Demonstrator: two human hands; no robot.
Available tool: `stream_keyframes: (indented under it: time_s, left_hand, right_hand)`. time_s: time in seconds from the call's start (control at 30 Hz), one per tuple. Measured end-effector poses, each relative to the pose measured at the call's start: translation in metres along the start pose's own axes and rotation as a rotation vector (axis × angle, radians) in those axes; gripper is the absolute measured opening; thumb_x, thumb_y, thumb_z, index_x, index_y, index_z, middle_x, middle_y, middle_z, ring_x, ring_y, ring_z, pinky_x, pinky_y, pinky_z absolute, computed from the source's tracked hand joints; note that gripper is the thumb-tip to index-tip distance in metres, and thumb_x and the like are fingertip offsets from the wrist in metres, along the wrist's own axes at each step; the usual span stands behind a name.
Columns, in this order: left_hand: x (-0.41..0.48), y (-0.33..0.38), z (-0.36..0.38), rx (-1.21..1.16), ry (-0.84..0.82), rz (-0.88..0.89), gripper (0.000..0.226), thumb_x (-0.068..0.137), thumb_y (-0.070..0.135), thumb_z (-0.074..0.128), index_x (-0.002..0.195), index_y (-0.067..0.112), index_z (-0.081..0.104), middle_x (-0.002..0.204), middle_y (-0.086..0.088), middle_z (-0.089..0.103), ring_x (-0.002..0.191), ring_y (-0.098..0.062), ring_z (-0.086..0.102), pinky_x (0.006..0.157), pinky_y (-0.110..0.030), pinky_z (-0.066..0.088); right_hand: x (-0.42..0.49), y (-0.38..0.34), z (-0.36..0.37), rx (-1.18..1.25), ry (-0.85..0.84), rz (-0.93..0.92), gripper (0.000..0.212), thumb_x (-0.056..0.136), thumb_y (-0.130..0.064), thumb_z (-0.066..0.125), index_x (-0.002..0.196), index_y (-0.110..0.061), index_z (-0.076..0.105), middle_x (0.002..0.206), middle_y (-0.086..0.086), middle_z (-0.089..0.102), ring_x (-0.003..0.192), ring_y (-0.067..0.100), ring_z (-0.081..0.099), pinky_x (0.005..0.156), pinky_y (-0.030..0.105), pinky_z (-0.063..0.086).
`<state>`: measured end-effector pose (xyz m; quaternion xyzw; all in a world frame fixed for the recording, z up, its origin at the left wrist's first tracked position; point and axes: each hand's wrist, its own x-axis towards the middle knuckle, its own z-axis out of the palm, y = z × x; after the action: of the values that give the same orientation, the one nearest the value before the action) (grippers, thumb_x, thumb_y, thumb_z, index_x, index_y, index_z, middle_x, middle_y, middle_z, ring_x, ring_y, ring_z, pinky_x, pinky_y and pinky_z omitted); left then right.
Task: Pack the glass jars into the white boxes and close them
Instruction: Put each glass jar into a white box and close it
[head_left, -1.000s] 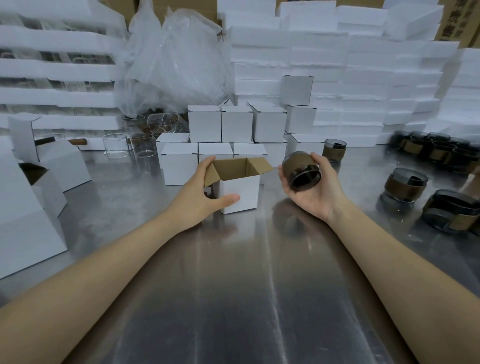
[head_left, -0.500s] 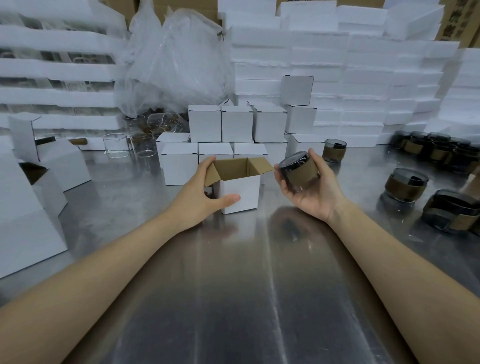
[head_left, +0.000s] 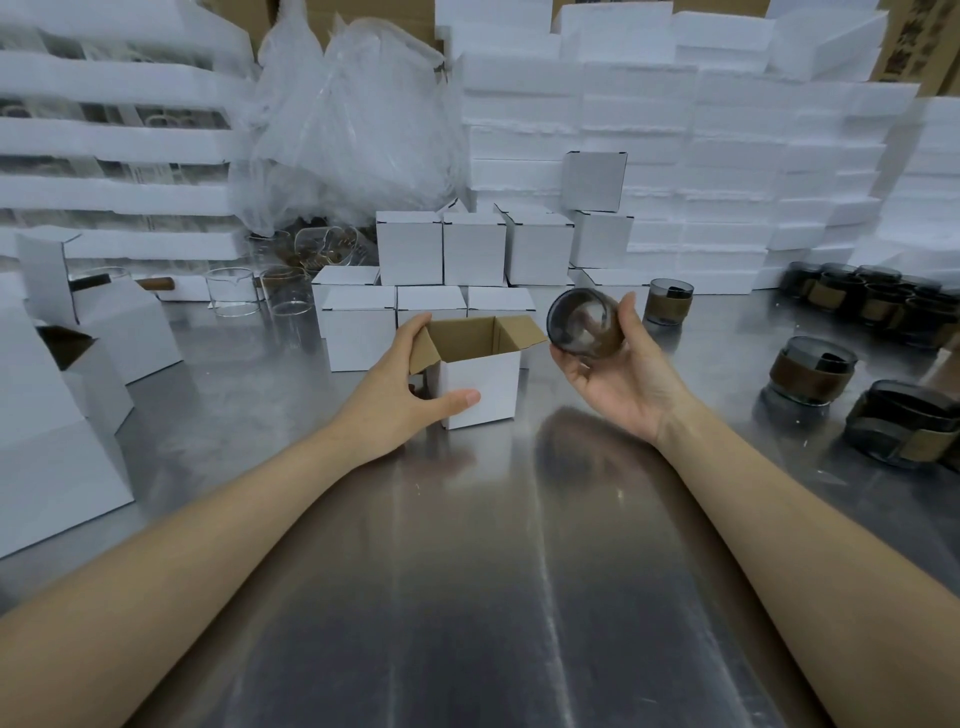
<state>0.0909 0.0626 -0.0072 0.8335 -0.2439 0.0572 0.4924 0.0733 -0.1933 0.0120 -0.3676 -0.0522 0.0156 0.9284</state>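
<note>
Left hand (head_left: 402, 392) grips open white box (head_left: 480, 382) on steel table (head_left: 467, 597), likely steadying it; right hand (head_left: 623, 376) cups smoked glass jar (head_left: 584, 323) tilted just beside the opening, probably for insertion

- You have 1 view, from the camera worn on your head. It faces forward and tilts down along both forearms.
- Your left hand (head_left: 400, 395) and right hand (head_left: 623, 384) sit close to the lens, just above mid-frame. The left grips the white box (head_left: 480, 384) and the right holds the glass jar (head_left: 584, 325).
- Nearer you than the hands, the steel table (head_left: 467, 571) fills the lower half.
- Beyond the hands, the view reaches the white foam stacks (head_left: 675, 130).
- Outward of either hand, the wide lens bows straight edges.
</note>
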Motion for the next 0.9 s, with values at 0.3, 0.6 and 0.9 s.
stream_keyframes:
  time_s: [0.3,0.6,0.9]
  left_hand:
    - [0.0001,0.0005,-0.0001,-0.016,-0.01,-0.012,0.104,0.061,0.062,0.072,0.147,0.039,0.019,0.139,0.013,0.045,0.125,-0.01,0.048,0.099,-0.023,0.039]
    - [0.0003,-0.0003,-0.0002,-0.003,-0.007,-0.016,0.104,0.06,0.065,0.071,0.145,0.042,0.017,0.14,0.013,0.045,0.119,-0.012,0.052,0.091,-0.019,0.039]
    - [0.0,0.0,-0.0007,-0.006,-0.021,-0.002,0.105,0.06,0.064,0.072,0.147,0.041,0.018,0.14,0.014,0.044,0.126,-0.006,0.046,0.104,-0.025,0.038]
  right_hand:
    - [-0.0018,-0.0019,-0.003,-0.065,-0.012,0.094,0.063,0.071,-0.048,0.072,0.124,-0.017,0.055,0.122,0.009,0.061,0.095,0.02,0.061,0.08,0.029,0.041]
    - [-0.0069,-0.0024,0.0006,-0.067,-0.097,0.06,0.036,0.082,-0.034,0.063,0.11,-0.013,0.06,0.132,0.017,0.056,0.109,0.025,0.061,0.096,0.034,0.045]
    - [-0.0047,-0.0016,0.0061,-0.039,-0.042,-0.056,0.041,0.082,-0.038,0.065,0.113,-0.013,0.059,0.113,0.014,0.064,0.097,0.031,0.067,0.094,0.043,0.051]
